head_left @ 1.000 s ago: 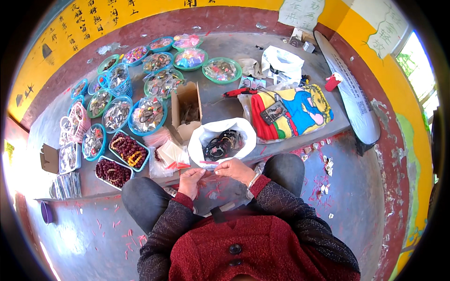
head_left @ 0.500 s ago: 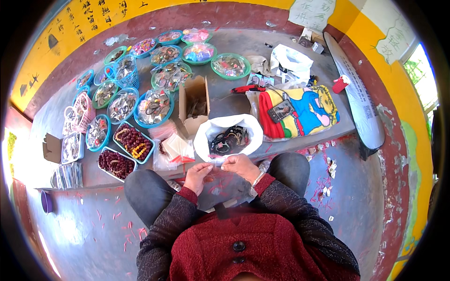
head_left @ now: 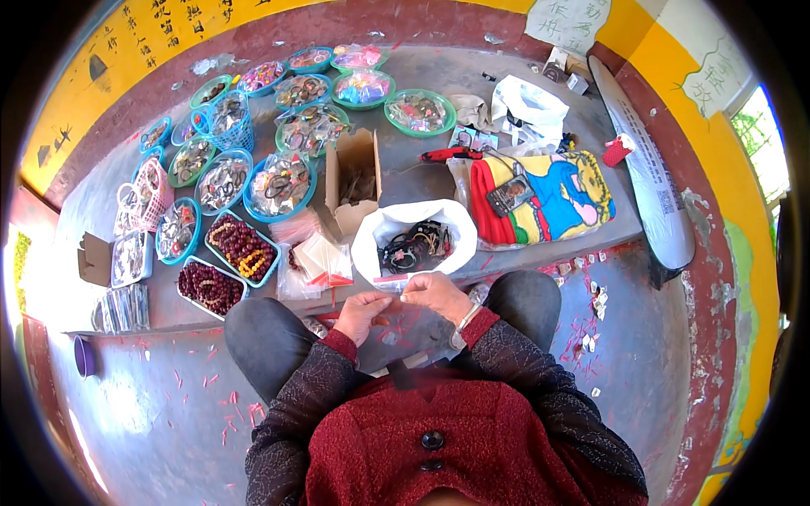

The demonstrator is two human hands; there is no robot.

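Observation:
My left hand [head_left: 363, 316] and my right hand [head_left: 437, 297] meet between my knees, thumbs and fingertips pinched together. Between them is a small clear plastic bag [head_left: 391, 282] with a reddish strip along its edge; its lower part is hard to make out. Just beyond my fingers stands a white plastic bag [head_left: 369, 253], its mouth wide, holding dark cords and bracelets [head_left: 415, 246]. Left of it lie clear packets with red edges [head_left: 319, 260] and white cards. A cardboard box [head_left: 354, 181] with its flaps up stands behind these.
Trays of dark red bead strings [head_left: 245, 244] and several round baskets of packaged trinkets [head_left: 281, 187] fill the platform's left. A phone [head_left: 510, 195] lies on a colourful folded blanket [head_left: 557, 198] at right. Red scraps litter the floor [head_left: 194, 396].
My hands stay together at nearly the same spot, the fingers shifting slightly on the clear bag. Its reddish strip now shows above my fingertips. The whole view has tilted a little.

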